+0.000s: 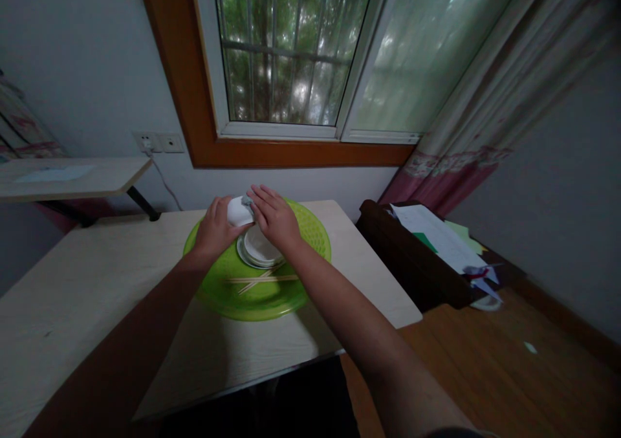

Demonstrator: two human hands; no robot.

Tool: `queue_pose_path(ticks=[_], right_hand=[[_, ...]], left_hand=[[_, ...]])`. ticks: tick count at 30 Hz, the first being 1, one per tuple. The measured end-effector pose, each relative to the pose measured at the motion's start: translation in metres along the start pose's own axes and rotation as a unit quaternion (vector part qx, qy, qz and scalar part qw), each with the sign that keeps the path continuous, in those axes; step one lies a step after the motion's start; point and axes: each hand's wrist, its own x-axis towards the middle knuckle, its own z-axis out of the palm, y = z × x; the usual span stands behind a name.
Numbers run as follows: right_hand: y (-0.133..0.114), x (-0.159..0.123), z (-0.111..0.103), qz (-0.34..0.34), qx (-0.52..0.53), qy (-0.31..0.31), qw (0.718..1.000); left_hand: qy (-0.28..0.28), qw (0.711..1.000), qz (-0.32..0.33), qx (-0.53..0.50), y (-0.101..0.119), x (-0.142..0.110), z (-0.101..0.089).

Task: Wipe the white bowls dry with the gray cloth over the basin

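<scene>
My left hand [215,228] grips a small white bowl [237,214], which is tilted on its side above a wide green basin [315,221]. Against the bowl's surface my right hand [276,218] presses a small grey scrubber [247,200], its fingers together and fairly straight; most of the scrubber is hidden under them. Below both hands a small stack of white plates [262,247] lies in the basin. In front of the plates are several wooden chopsticks [262,281], some crossed over each other.
The basin stands on a pale wooden table [111,263] below a barred window [291,56]. At the left is a raised shelf [121,169] on black legs. To the right sits a dark brown piece of furniture [388,250] with papers [431,231] on top.
</scene>
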Motion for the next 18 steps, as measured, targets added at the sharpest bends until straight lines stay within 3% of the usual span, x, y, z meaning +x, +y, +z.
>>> queue_pose_path(ticks=[6,15,18], right_hand=[[0.004,0.000,-0.007,0.041,-0.021,0.013,0.999],[-0.007,-0.001,-0.008,-0.018,-0.041,-0.024,0.999],[-0.009,-0.001,-0.008,-0.010,-0.056,-0.019,0.998]], left_hand=[[-0.005,1.000,-0.003,0.029,0.002,-0.001,-0.003],[-0.013,0.999,0.008,0.032,-0.001,-0.001,-0.004],[-0.011,0.999,-0.001,0.033,-0.001,-0.001,-0.004]])
